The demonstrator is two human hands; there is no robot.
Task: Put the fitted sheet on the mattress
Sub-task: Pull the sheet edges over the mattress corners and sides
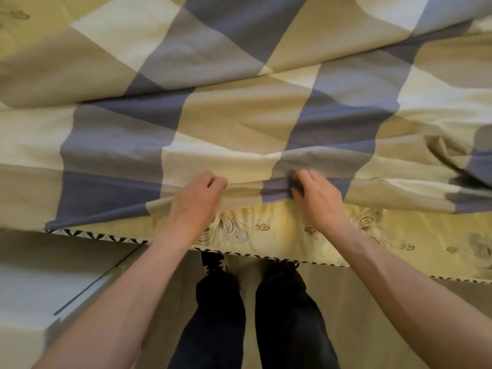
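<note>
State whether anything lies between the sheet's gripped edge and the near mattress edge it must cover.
Nothing visible does. The left hand and right hand grip the fitted sheet at its hem; from there to the near border only a bare strip of mattress shows. The person's legs stand outside that border.

I count two hands: my left hand [194, 201] and my right hand [316, 198]. Both grip one checked sheet [239, 102], which spreads out beyond my knuckles. Just under my wrists there is one mattress [399, 235] with scroll embroidery, edged by one black-and-white trim [106, 237]. Nearer me than my hands are two legs in dark trousers, my left leg [221, 315] and my right leg [290, 315].
</note>
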